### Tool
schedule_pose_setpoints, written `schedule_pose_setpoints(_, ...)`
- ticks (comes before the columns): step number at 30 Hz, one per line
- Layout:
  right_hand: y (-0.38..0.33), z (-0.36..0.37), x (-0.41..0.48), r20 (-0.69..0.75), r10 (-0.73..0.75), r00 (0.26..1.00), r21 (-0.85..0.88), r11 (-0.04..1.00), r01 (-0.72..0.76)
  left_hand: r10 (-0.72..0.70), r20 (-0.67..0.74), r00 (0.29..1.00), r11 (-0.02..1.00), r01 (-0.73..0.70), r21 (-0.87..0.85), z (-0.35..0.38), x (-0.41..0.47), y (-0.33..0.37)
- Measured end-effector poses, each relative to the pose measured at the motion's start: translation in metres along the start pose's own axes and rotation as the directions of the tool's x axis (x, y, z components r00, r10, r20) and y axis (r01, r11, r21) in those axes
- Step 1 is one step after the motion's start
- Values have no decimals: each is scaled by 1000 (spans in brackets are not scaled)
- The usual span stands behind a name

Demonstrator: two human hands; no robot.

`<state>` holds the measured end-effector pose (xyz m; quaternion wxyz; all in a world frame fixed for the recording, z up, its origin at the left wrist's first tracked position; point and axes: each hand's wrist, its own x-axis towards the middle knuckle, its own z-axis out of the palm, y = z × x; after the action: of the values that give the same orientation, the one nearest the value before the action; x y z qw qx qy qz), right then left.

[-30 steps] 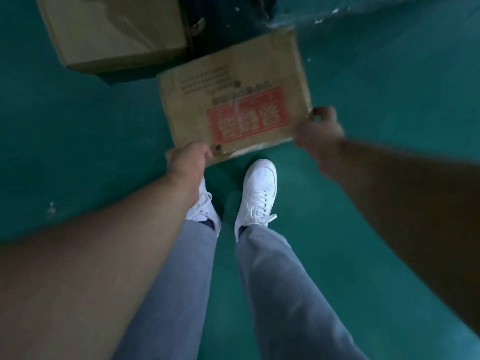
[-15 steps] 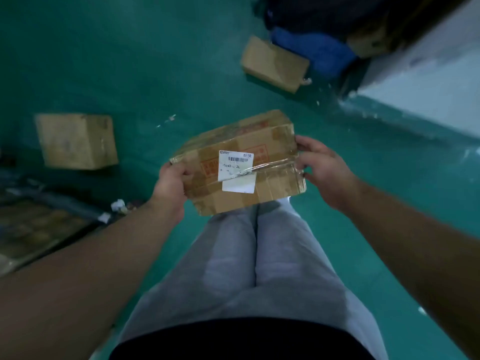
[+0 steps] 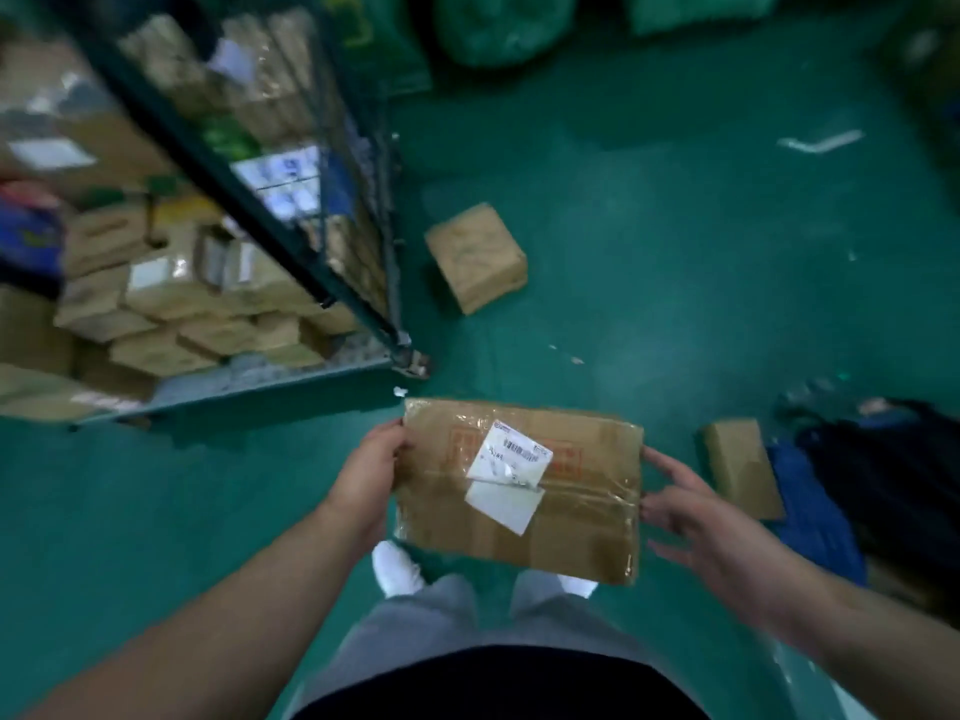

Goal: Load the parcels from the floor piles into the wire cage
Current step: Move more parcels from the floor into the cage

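Observation:
A flat brown cardboard parcel (image 3: 566,517) with a white shipping label and clear tape is held in front of me above my feet. My left hand (image 3: 371,472) grips its left edge, thumb on top. My right hand (image 3: 691,504) presses against its right edge with fingers spread and mostly straight. The wire cage (image 3: 317,283) stands at the upper left, its open front facing me, stacked with several cardboard parcels (image 3: 171,298). Its near corner post and wheel are just ahead of the parcel.
A loose brown box (image 3: 475,257) lies on the green floor right of the cage. Another small box (image 3: 740,465) lies at the right beside a blue and black pile (image 3: 883,491). Green sacks (image 3: 498,28) sit at the top.
I have lifted the parcel off the floor and turned with it towards the cage, which has come into view. The parcel's label side now faces up, held lower and flatter.

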<state>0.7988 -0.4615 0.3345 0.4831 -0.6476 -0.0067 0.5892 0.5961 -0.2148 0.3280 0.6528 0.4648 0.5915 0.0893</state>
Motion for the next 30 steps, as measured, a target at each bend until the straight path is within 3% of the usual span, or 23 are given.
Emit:
schedule_pose_setpoints(5, -35, 143, 21, 72, -60, 996, -238, 968, 76, 59, -130, 990, 981, -81, -174, -136, -23, -10)
schedule_pose_setpoints(12, -23, 381, 56, 174, -164, 971, -309, 927, 212, 55, -298, 953, 930, -158, -332, -360, -33, -35)
schedule_pose_setpoints(16, -13, 480, 74, 227, -175, 958, -393, 883, 254, 41, -380, 924, 903, -197, -381, -462, -36, -39)
schedule_pose_setpoints(25, -52, 558, 111, 149, -179, 973, -377, 899, 223, 57, -319, 946, 890, -193, -412, -527, 2, 4)
schedule_pose_setpoints(30, -100, 590, 187, 98, -177, 979, -319, 927, 200, 57, -327, 943, 916, -180, -359, -547, 73, 60)
